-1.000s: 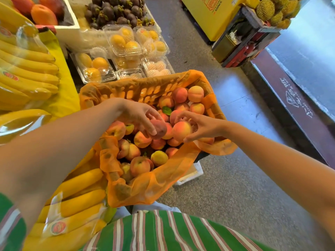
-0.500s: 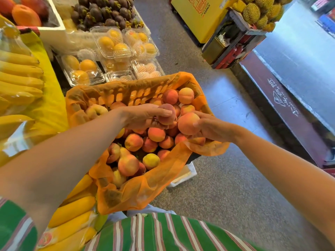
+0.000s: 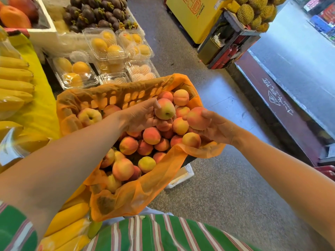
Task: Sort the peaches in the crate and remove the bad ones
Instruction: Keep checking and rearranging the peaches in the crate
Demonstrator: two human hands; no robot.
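A crate lined with an orange plastic bag (image 3: 116,95) stands in front of me, filled with several red-yellow peaches (image 3: 151,135). My left hand (image 3: 139,117) is raised above the pile, palm up, and holds a yellow-red peach (image 3: 165,109) with its stem hollow facing me. My right hand (image 3: 215,127) holds a pinker peach (image 3: 196,118) just above the crate's right side, thumb over its top. The two held peaches are close together but apart.
Bunches of bananas (image 3: 14,82) lie on a yellow stand to the left. Clear boxes of yellow fruit (image 3: 107,45) and a heap of mangosteens (image 3: 97,13) sit behind the crate. Grey floor (image 3: 226,196) lies to the right, with durians (image 3: 253,11) on a rack beyond.
Both hands have lifted their peaches out of the pile and turned them upward. The left hand's peach now shows its stem end.
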